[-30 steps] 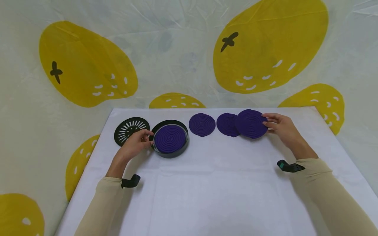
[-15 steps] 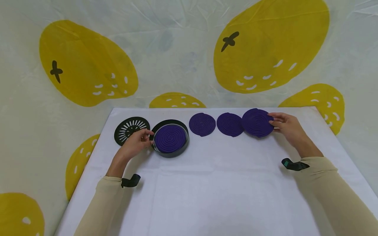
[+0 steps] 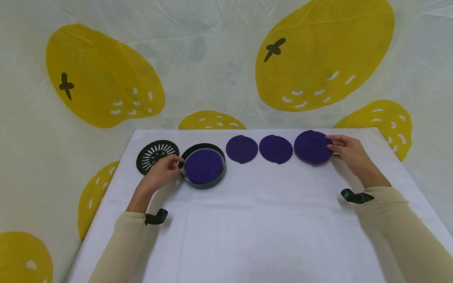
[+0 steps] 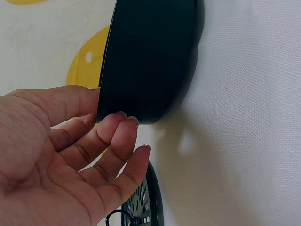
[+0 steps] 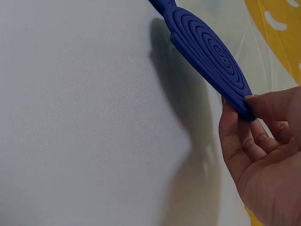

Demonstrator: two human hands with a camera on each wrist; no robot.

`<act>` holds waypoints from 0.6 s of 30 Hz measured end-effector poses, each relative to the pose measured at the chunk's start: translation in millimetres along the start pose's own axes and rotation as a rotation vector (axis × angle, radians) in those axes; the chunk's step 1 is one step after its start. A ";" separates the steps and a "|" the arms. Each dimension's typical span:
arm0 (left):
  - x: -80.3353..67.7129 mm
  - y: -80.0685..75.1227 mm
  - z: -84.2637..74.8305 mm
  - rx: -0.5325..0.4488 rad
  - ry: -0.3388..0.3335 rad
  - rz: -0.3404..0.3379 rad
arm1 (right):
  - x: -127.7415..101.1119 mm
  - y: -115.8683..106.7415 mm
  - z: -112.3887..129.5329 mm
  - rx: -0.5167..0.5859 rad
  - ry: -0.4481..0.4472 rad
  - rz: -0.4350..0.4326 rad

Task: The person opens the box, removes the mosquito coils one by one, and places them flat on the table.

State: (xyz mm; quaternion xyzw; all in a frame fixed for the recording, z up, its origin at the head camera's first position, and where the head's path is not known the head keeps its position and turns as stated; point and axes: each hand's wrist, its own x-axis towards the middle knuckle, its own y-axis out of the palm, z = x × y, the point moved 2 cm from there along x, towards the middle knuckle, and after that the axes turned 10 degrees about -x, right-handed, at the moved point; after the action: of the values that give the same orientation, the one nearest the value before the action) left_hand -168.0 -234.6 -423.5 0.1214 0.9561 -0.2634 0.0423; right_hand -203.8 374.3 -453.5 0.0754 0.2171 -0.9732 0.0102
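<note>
Between the thumb and fingers of my right hand (image 3: pixel 348 151) is the right edge of a purple mosquito coil (image 3: pixel 312 147); the right wrist view has this coil (image 5: pixel 211 54) tilted, its shadow on the cloth below. My left hand (image 3: pixel 164 171) grips the left rim of a round black coil holder (image 3: pixel 203 185), as the left wrist view also has it, thumb and fingers at the holder's wall (image 4: pixel 150 56). Inside the holder lies another purple coil (image 3: pixel 203 166). Two more coils, one left (image 3: pixel 242 149) and one right (image 3: pixel 275 149), lie flat between the holder and my right hand.
A black slotted lid (image 3: pixel 150 155) lies left of the holder, partly behind my left hand. White cloth (image 3: pixel 255 228) covers the table, whose back edge runs close behind the coils. A curtain with yellow fruit shapes (image 3: pixel 325 55) hangs behind.
My right hand has moved right with its coil, away from the neighbouring coil that it overlapped earlier in the head view. The left hand stays at the holder's rim.
</note>
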 end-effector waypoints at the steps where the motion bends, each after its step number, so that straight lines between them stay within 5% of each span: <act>1: 0.1 0.0 0.1 0.000 -0.001 -0.001 | 0.3 -0.5 -0.7 -0.014 0.004 -0.002; 18: -0.2 -0.7 0.4 0.007 -0.002 0.007 | 7.6 0.9 -5.3 -0.079 0.004 -0.009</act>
State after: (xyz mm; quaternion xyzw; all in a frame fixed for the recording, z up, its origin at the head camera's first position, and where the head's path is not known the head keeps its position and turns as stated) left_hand -168.0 -235.4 -423.4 0.1245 0.9548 -0.2665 0.0439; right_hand -210.5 375.8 -459.8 0.0760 0.2559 -0.9637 0.0084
